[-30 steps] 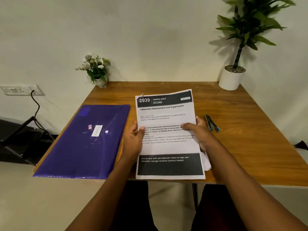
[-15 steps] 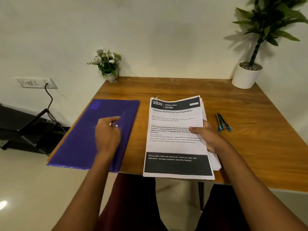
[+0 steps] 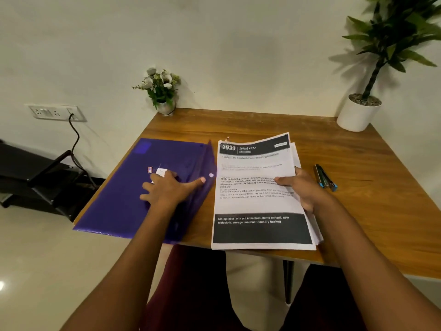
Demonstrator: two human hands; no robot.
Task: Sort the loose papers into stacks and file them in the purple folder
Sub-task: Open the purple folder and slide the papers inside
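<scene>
The purple folder (image 3: 124, 197) lies on the left of the wooden table (image 3: 372, 211), its right flap raised along the edge beside the papers. My left hand (image 3: 169, 189) rests on the folder with fingers spread, and its thumb pushes the flap up. A stack of printed papers (image 3: 257, 206) with black header and footer bands sits at the table's front middle. My right hand (image 3: 303, 187) grips the stack's right edge, thumb on top and fingers underneath.
A blue and black stapler (image 3: 325, 178) lies right of the papers. A small flower vase (image 3: 162, 91) stands at the back left corner, and a white potted plant (image 3: 360, 111) at the back right. A wall socket (image 3: 57, 113) with a cable is to the left.
My left hand left the papers, moved onto the purple folder and lifted its right flap. My right hand kept its grip on the stack. The camera turned left.
</scene>
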